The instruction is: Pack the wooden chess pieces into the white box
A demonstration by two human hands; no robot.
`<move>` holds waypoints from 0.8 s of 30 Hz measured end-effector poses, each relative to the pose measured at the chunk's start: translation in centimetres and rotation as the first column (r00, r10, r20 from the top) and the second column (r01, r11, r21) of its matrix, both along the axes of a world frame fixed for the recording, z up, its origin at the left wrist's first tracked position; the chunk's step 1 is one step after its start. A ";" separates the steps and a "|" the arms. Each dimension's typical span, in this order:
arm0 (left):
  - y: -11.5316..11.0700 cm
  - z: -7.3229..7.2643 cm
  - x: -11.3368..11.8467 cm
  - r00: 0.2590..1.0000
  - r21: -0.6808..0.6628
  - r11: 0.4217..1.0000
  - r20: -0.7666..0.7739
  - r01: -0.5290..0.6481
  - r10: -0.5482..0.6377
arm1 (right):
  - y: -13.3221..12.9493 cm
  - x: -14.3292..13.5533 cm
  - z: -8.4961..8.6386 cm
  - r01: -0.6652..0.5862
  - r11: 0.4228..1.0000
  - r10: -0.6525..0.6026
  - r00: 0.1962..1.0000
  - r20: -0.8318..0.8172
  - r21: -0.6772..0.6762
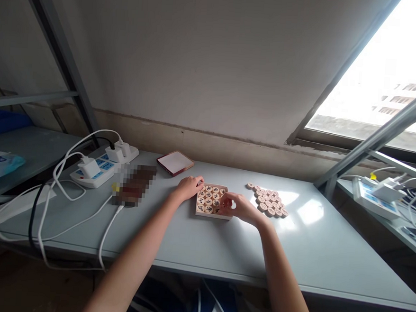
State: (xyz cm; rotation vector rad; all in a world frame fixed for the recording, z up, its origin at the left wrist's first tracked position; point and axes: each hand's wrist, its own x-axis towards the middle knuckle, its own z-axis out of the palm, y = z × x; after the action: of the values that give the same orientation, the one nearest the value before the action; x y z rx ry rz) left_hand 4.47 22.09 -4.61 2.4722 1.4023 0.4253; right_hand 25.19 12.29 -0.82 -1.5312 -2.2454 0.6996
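Observation:
A shallow box (pixel 214 215) holds rows of round wooden Chinese chess pieces (pixel 208 201) with dark characters on top. My left hand (pixel 188 188) grips the box's far left corner with bent fingers. Over the box's right side, my right hand (pixel 239 206) has its thumb and fingers curled together around a chess piece, mostly hidden by the fingers. To the right of that hand, a group of loose Chinese chess pieces (pixel 271 202) lies on the desk, several with reddish markings. One piece (pixel 250 185) sits at the group's far left end.
A box lid (pixel 175 163) lies behind my left hand near the wall. White power strips (pixel 102 170) with plugged chargers and looping cables (pixel 59 174) occupy the desk's left side, beside a blurred brown object (pixel 132 186). Metal posts frame the grey desk (pixel 201 250); a window is at right.

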 end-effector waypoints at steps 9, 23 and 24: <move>0.0 0.0 0.0 1.000 0.003 1.000 -0.001 -0.005 0.005 | 0.2 0.0 -0.4 -0.031 0.996 0.022 0.995 0.102 0.088; -0.1 0.1 0.1 1.000 0.008 1.000 0.003 0.003 -0.003 | 0.8 0.9 -1.0 0.107 0.965 -0.142 0.981 0.132 0.238; -0.1 0.1 0.1 1.000 0.008 1.000 0.004 0.005 -0.005 | 1.1 1.2 -1.3 0.172 0.939 -0.222 0.964 0.145 0.297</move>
State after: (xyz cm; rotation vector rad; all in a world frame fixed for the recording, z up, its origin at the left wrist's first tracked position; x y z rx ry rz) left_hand 4.54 22.04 -4.51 2.4787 1.3957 0.4351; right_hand 26.41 13.37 -2.11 -1.6950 -2.1568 0.1810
